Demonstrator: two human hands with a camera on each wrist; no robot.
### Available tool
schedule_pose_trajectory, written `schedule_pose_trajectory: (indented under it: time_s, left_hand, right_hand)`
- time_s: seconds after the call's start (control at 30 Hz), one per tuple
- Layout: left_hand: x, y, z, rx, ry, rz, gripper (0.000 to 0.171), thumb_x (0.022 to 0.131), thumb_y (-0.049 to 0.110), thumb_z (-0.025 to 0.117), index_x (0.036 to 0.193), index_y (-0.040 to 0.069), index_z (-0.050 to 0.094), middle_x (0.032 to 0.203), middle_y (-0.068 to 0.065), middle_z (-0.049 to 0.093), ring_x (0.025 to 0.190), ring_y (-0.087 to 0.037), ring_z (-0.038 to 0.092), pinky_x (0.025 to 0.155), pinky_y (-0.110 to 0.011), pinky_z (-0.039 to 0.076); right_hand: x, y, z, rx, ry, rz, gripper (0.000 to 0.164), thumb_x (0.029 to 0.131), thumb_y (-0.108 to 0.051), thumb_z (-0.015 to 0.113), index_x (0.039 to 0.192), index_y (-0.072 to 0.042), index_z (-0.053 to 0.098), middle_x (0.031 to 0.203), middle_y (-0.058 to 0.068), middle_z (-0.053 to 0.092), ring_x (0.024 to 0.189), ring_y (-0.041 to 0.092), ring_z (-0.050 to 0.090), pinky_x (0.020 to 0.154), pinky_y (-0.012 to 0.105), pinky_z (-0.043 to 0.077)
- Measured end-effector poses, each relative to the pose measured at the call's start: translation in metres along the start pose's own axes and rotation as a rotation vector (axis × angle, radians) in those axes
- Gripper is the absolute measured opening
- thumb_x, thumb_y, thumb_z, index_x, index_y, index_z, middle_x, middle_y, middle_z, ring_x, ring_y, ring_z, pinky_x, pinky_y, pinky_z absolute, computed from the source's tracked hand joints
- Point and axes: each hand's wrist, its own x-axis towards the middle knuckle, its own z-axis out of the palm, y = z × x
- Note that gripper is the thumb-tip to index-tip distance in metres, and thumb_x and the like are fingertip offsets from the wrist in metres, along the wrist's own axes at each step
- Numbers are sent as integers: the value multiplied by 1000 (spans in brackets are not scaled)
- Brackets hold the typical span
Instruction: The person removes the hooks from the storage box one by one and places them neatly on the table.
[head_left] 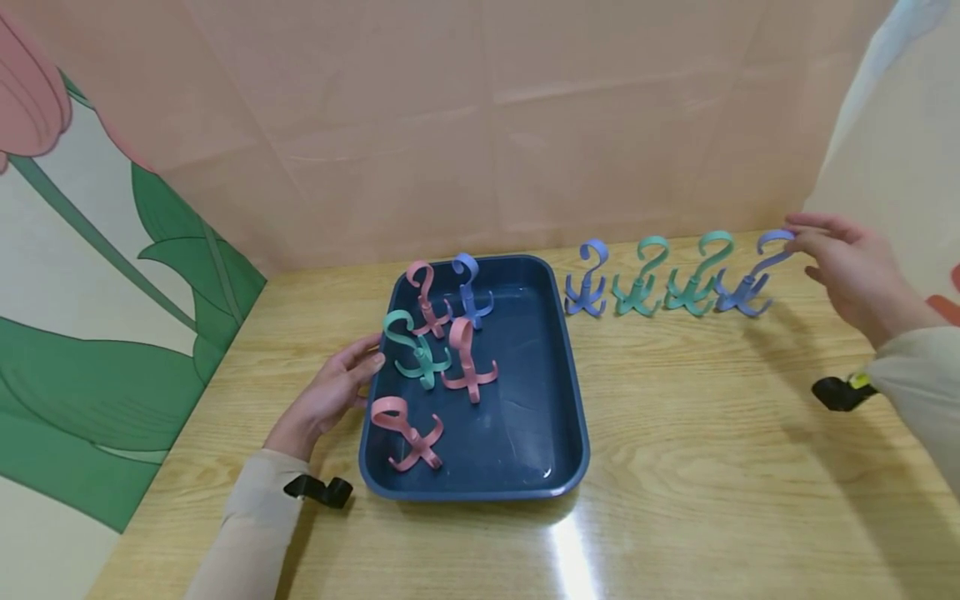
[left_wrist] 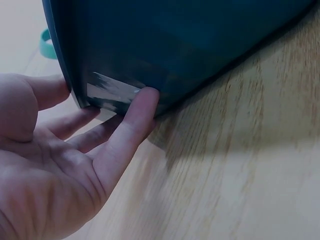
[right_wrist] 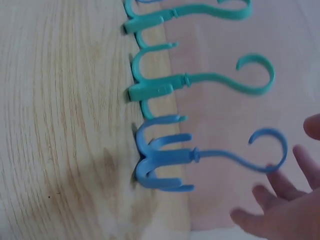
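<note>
My left hand (head_left: 335,394) grips the left side of a dark blue tray (head_left: 573,392), thumb at the rim and fingers against the outer wall, as the left wrist view shows. Three pink hooks (head_left: 468,367), a green hook (head_left: 423,362) and a blue hook (head_left: 470,300) lie in its left half. At the far right, my right hand (head_left: 855,271) has its fingers spread beside the curled top of a blue four-pronged hook (right_wrist: 170,157), a fingertip right at the curl. That hook stands on its prongs at the right end of a row.
Left of it in the row stand two green hooks (head_left: 690,292) and another blue hook (head_left: 587,292), along the back edge of the wooden table (head_left: 690,433). A pinkish sheet (head_left: 480,125) rises behind. A wall with painted leaves (head_left: 97,375) borders the left side.
</note>
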Motion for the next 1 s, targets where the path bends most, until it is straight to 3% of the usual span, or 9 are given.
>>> schedule_pose_trajectory:
  time_s: [0.07, 0.1, 0.17, 0.27, 0.33, 0.4, 0.63, 0.83, 1.0]
  left_hand:
    - [0, 0, 0, 0, 1, -2, 59, 107, 33, 49, 159, 13, 28, 154, -18, 41, 133, -38, 49, 85, -45, 55]
    - [0, 0, 0, -1, 1, -3, 59, 107, 33, 49, 159, 13, 28, 154, -18, 41, 133, -38, 49, 85, -45, 55]
    - [-1, 0, -1, -1, 2, -2, 59, 107, 33, 48, 159, 13, 28, 154, -18, 41, 133, -38, 48, 85, -45, 55]
    - [-2, 0, -1, -2, 3, 0, 59, 108, 32, 48, 159, 13, 27, 154, -19, 41, 133, -38, 48, 84, -45, 56]
    - [-2, 0, -1, -2, 4, 2, 59, 108, 32, 48, 159, 13, 28, 154, -19, 41, 133, -38, 49, 84, -44, 56]
    - [-2, 0, 0, -5, 6, 3, 58, 108, 32, 49, 159, 13, 29, 153, -19, 42, 132, -38, 50, 83, -44, 56]
    - [0, -1, -1, -11, 6, -3, 58, 107, 32, 49, 159, 14, 29, 152, -19, 44, 131, -38, 51, 84, -46, 56]
    - [1, -2, -1, -15, 1, -4, 57, 108, 31, 48, 159, 14, 29, 151, -19, 44, 130, -38, 51, 85, -47, 56]
    - [1, -2, 0, -19, 2, -2, 57, 108, 31, 48, 159, 14, 30, 151, -19, 44, 131, -38, 51, 85, -47, 56]
  right_hand:
    - [-5, -5, 8, -136, 49, -28, 36, 102, -18, 60, 135, -32, 60, 114, -28, 64, 119, -3, 48, 118, 26, 4]
    - [-8, -8, 14, -192, 73, -47, 37, 102, -18, 58, 136, -33, 59, 114, -29, 62, 118, -3, 48, 118, 25, 5]
    - [-13, -14, 25, -284, 118, -90, 38, 103, -17, 55, 137, -34, 57, 118, -28, 59, 116, -2, 50, 113, 18, 18]
    - [-22, -23, 45, -301, 138, -151, 39, 101, -13, 55, 136, -32, 60, 128, -21, 59, 114, -2, 51, 98, 10, 31]
    - [-28, -25, 56, -307, 125, -186, 40, 100, -11, 56, 137, -28, 60, 137, -16, 55, 120, 1, 48, 89, 10, 35]
    - [-33, -27, 68, -320, 99, -208, 42, 100, -13, 59, 139, -28, 59, 144, -13, 50, 131, 6, 40, 91, 10, 33]
    - [-55, -23, 108, -303, -26, -254, 43, 98, -15, 67, 139, -22, 59, 144, -7, 50, 123, 12, 44, 79, 14, 39]
    - [-73, -21, 141, -347, -99, -274, 44, 98, -23, 68, 140, -18, 57, 144, -4, 51, 136, 13, 41, 99, 14, 38]
    - [-84, -18, 166, -281, -178, -294, 43, 98, -20, 69, 138, -12, 58, 137, -1, 56, 130, 14, 48, 94, 15, 42]
